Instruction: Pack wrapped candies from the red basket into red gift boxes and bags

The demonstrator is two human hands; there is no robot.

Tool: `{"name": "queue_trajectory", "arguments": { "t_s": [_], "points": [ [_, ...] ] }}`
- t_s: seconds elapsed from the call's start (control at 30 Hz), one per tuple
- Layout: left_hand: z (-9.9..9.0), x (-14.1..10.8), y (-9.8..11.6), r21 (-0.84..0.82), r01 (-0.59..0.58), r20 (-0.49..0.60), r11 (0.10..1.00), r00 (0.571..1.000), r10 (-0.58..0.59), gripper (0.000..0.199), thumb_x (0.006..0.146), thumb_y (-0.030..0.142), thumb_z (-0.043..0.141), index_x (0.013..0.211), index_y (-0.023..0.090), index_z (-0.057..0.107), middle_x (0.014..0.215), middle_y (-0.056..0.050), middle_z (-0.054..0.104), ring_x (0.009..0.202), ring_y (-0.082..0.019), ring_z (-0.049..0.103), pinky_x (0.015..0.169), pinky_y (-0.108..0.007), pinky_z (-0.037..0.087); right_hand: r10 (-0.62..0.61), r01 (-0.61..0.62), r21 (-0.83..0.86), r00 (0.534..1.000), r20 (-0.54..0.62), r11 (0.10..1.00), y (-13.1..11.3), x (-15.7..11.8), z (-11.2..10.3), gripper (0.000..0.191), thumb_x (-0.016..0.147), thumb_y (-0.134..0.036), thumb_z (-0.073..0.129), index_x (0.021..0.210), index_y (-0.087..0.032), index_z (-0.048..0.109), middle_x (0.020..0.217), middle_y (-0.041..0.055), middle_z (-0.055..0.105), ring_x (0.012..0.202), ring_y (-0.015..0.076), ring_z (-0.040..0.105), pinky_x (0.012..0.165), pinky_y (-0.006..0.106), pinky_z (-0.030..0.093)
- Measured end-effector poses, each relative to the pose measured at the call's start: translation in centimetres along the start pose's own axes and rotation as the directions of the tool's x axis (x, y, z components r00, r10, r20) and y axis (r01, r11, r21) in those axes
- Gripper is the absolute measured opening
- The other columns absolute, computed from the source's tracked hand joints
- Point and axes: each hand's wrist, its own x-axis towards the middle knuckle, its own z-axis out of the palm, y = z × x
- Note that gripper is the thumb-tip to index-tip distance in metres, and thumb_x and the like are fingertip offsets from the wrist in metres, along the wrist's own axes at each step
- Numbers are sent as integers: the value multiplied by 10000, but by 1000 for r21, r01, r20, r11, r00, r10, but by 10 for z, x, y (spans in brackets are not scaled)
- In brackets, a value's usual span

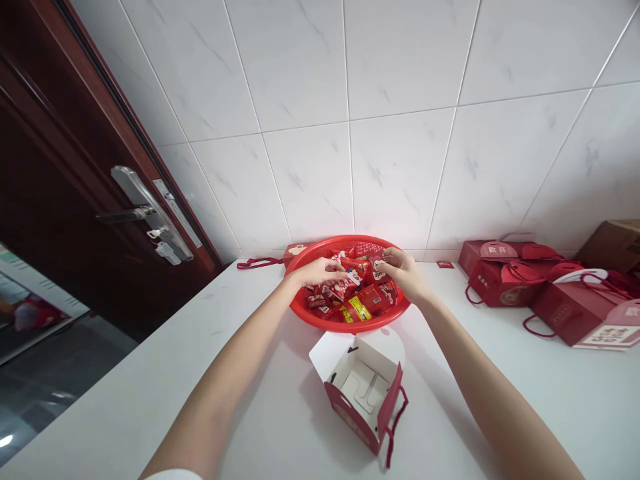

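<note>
A red plastic basket (327,321) holds several red snack packets (345,287) and a yellow-labelled packet (356,309). My left hand (320,272) reaches in over the left side, its fingers bent together at the packets; what lies between them is hidden. On the right side, my right hand (404,272) pinches the edge of a small red packet (377,267) with white lettering. Nearer to me stands an opened red gift box (353,417), its flaps spread, white inside with nothing in it, and a red cord handle hanging at its right.
Closed red gift boxes (510,283) stand at the right, with another box (575,310) nearer and a brown carton (613,247) behind. A red box (295,252) with a ribbon sits behind the basket. The tiled wall (400,167) bounds the white table (260,413); a door (75,167) is at left.
</note>
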Motion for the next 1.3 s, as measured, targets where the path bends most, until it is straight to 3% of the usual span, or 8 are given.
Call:
{"name": "queue_trajectory", "arguments": {
  "t_s": [0.17, 0.4, 0.5, 0.6, 0.7, 0.83, 1.07, 1.3],
  "points": [
    [-1, 0, -5, 212, 160, 32, 964, 985, -170, 137, 664, 328, 750, 669, 201, 699, 717, -33, 708, 750, -226, 649, 648, -274, 465, -4, 3, -6, 1000, -4, 1000, 0, 1, -1, 265, 632, -341, 713, 815, -226, 558, 697, -24, 644, 683, 176, 620, 656, 320, 516],
    [4, -3, -1, 343, 265, 277, 901, 888, -367, 256, 411, 219, 855, 531, 196, 630, 560, -33, 667, 597, -245, 637, 584, -313, 486, 22, -21, 67, 1000, -13, 998, 0, 2, 2, 285, 607, -324, 722, 827, -227, 568, 697, -24, 666, 673, 176, 637, 643, 317, 540],
    [6, -3, -1, 316, 288, 266, 904, 888, -376, 238, 436, 187, 821, 550, 200, 613, 536, -20, 649, 561, -240, 626, 570, -319, 490, 14, -14, 72, 1000, 2, 997, -1, 2, 2, 273, 611, -326, 721, 813, -233, 562, 674, -33, 659, 671, 178, 642, 646, 316, 543],
    [5, -1, -2, 220, 282, 187, 934, 927, -324, 146, 552, 201, 739, 546, 199, 593, 546, -23, 633, 608, -237, 636, 614, -317, 495, 10, -10, 69, 1000, -2, 998, -2, 1, 2, 281, 619, -337, 730, 819, -234, 562, 698, -25, 669, 695, 185, 653, 673, 326, 545],
    [3, 1, 0, 53, 225, 69, 973, 971, -229, 49, 663, 220, 634, 620, 198, 629, 619, -28, 662, 713, -229, 654, 679, -299, 493, 9, -8, 65, 1000, -11, 998, -2, 0, 1, 314, 623, -360, 759, 833, -228, 568, 720, -13, 677, 739, 196, 659, 698, 333, 542],
    [-2, 0, 9, -215, 78, -97, 974, 990, -100, 135, 718, 235, 552, 783, 198, 665, 773, -34, 712, 796, -208, 657, 719, -291, 491, 17, -18, 117, 1000, 8, 993, -4, -1, 0, 363, 609, -406, 815, 799, -223, 565, 732, -5, 686, 743, 196, 653, 682, 326, 538],
    [8, 3, 45, -498, -208, -308, 842, 950, 53, 179, 706, 365, 625, 699, 197, 562, 681, 14, 588, 640, -136, 539, 580, -255, 382, 34, -49, 184, 996, 80, 982, -3, 2, -2, 360, 599, -404, 862, 757, -227, 590, 755, -21, 688, 753, 185, 640, 727, 321, 503],
    [29, 11, 83, -588, -372, -367, 718, 914, 174, 249, 715, 398, 718, 782, 161, 676, 838, -21, 692, 839, -181, 616, 795, -301, 460, 18, -25, 176, 999, 44, 984, -1, 1, -2, 313, 626, -387, 834, 774, -224, 611, 790, -9, 700, 777, 191, 643, 760, 348, 505]
  ]
}}
